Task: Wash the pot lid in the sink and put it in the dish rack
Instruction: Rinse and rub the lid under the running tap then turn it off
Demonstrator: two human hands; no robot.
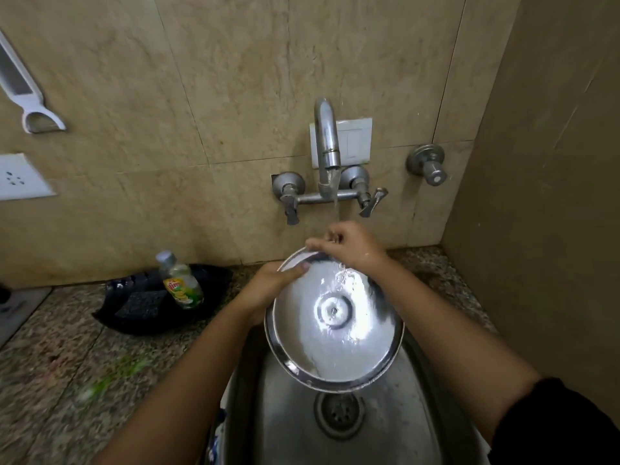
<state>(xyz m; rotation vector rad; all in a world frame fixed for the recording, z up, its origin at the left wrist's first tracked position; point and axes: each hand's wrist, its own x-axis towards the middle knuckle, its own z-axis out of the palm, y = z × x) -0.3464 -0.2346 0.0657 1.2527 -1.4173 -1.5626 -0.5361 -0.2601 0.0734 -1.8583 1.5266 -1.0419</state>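
The left hand (273, 283) grips the pot lid (335, 323) by its left rim, thumb on the inside; the right hand (349, 245) pinches the far rim. The lid tilts over the sink (412, 414), under water running from the tap (327, 146)

One steel pot lid (335, 317), two hands (left (268, 290), right (349, 245)), one tap (327, 146), one sink (396, 427), one detergent bottle (181, 280), one scrub pad (141, 303), one black tray (208, 280).

Silver pot lid (335, 317), speckled granite counter (67, 347), black tray (157, 317)
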